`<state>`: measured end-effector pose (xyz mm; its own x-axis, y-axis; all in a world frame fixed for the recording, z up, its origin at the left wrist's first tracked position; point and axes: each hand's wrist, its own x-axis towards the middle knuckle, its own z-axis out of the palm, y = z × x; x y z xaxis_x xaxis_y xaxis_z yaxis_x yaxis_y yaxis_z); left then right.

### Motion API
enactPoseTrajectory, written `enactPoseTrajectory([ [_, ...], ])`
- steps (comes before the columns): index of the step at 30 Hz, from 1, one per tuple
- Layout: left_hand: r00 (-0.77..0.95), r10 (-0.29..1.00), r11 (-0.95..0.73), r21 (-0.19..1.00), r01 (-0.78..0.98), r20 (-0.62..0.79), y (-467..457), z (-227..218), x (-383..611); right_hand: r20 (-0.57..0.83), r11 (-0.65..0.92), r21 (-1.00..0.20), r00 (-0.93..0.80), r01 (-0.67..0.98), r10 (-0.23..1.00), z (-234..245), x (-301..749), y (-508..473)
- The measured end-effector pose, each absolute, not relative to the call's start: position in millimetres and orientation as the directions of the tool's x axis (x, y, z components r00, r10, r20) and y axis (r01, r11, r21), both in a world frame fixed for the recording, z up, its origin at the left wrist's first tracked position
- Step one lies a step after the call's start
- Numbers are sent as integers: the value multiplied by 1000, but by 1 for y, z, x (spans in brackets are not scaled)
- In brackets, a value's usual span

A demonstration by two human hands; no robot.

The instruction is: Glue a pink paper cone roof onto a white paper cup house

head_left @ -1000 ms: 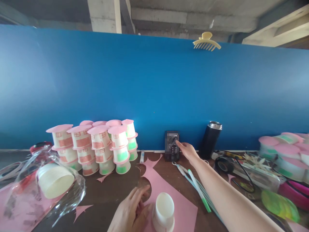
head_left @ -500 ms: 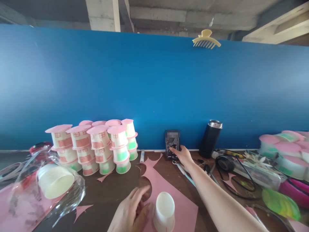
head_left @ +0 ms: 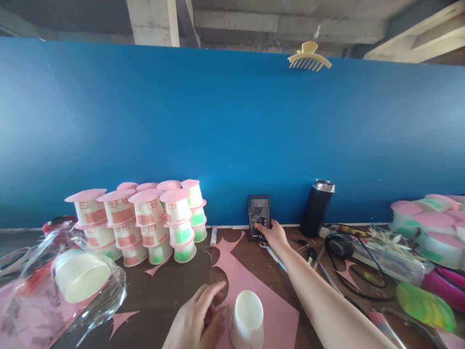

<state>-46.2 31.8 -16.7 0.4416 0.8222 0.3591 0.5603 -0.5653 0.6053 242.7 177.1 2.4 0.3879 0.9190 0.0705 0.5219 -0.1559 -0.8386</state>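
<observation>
My right hand (head_left: 273,234) reaches forward to an upright black device with buttons (head_left: 259,208), a fingertip on its front and the hand at its right edge. My left hand (head_left: 199,312), loosely curved with thumb and fingers apart, holds nothing. It rests just left of a white paper cup (head_left: 248,317), which stands upside down. Under the cup lies a pink sheet of paper (head_left: 278,310) with curved cut-outs along its left side. What the fingers behind the device do is hidden.
Stacked cups with pink paper tops (head_left: 145,213) stand at left; more cups (head_left: 436,223) are at far right. A plastic bag of cups (head_left: 82,276) lies front left. A black bottle (head_left: 317,208), cables and a green plastic item (head_left: 425,305) are right. A blue partition (head_left: 232,121) rises behind.
The view has shifted very slightly. Both hands keep nearly the same positions, the right one still at the black device.
</observation>
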Motion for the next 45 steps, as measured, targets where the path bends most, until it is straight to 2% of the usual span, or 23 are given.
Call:
enactPoseTrajectory([
  [23, 487, 775, -630, 554, 544, 403, 34, -18, -47, 86, -120, -881, 404, 458, 911, 0, 240, 173],
  [34, 477, 766, -642, 551, 532, 432, 35, -21, -48, 126, -6, -938, 354, 348, 927, -1, 246, 170],
  [45, 448, 790, -612, 587, 529, 419, 33, -21, -47, 150, -19, -897, 346, 441, 926, -6, 249, 172],
])
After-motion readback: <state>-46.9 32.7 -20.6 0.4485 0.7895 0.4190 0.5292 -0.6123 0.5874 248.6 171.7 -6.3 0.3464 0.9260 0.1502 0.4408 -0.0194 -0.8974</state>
